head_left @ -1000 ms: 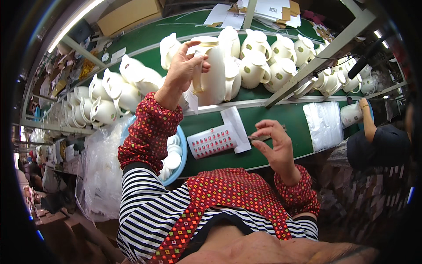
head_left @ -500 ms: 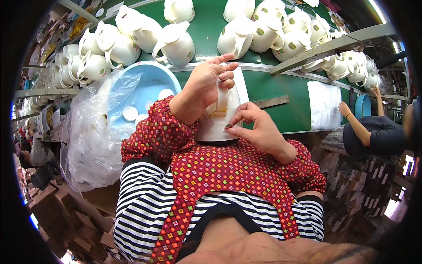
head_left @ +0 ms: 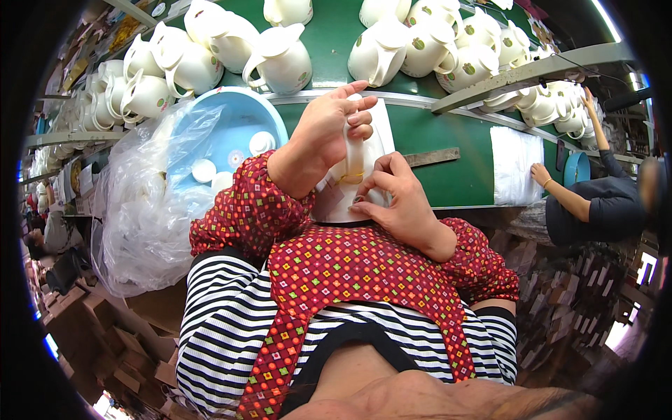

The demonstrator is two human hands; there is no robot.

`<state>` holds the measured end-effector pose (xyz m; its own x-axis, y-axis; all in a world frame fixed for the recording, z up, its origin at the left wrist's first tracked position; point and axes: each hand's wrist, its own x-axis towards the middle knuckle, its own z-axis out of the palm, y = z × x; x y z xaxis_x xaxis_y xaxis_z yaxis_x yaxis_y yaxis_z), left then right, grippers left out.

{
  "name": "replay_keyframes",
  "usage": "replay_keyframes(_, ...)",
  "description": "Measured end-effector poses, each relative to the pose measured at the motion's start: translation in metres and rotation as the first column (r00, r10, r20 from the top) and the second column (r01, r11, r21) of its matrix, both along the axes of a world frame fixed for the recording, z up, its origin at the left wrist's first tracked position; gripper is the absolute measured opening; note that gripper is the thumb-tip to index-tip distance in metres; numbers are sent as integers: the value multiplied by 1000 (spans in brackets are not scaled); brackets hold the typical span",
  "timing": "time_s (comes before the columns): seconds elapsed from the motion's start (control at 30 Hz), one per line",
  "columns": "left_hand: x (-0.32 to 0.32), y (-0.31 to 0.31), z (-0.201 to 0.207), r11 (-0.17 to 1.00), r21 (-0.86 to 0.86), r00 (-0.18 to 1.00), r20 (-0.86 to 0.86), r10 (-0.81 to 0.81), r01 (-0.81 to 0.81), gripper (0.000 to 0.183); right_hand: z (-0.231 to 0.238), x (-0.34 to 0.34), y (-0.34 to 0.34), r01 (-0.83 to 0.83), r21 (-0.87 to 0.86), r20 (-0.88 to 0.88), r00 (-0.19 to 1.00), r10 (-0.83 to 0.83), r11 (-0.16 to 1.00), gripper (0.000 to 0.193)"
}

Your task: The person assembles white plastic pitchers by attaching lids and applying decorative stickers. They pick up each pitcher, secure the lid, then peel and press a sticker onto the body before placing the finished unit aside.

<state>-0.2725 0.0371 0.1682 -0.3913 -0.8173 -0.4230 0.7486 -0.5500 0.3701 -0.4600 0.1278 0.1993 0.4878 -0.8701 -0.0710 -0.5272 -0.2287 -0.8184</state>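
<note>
the left hand [head_left: 318,140] grips the white jug [head_left: 339,210] by its handle [head_left: 355,150], before the red apron [head_left: 350,269]. the right hand [head_left: 409,213] curls at the jug's side (whether closed on anything, i cannot tell).

The jug [head_left: 334,207] in front of you looks smooth and softly glossy, plastic or ceramic, though you cannot tell which; the other jugs [head_left: 283,66] have the same sheen. Your sleeves [head_left: 255,199] and apron [head_left: 350,262] are printed cloth, matt and creased, over a shirt [head_left: 224,304] of matt striped knit. Beside you, the basin [head_left: 271,110] is smooth plastic with a mild shine, the bag [head_left: 129,234] thin, clear, wrinkled, glossy film, and the lids [head_left: 204,170] smooth and white. Your green surface [head_left: 329,63] looks smooth, the strip [head_left: 435,157] like dull, worn metal.
</note>
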Motion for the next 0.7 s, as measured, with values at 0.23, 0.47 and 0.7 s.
replay_keyframes(0.23, -11, 2, 8, 1000, -17, 998, 67, 8, -7, 54, -40, -2, -10, 184, -318, -66, 974, -215, 930, 71)
replay_keyframes(0.47, 5, -50, 44, 725, -687, 860, 395, 323, 43, 66, -43, -36, -31, 361, -148, 135, 930, -343, 921, 61)
replay_keyframes(0.7, 31, -256, -2, 239, -867, -204, 163, 965, 437, 40, -74, -75, -11, 461, 22, 108, 881, -460, 887, 31)
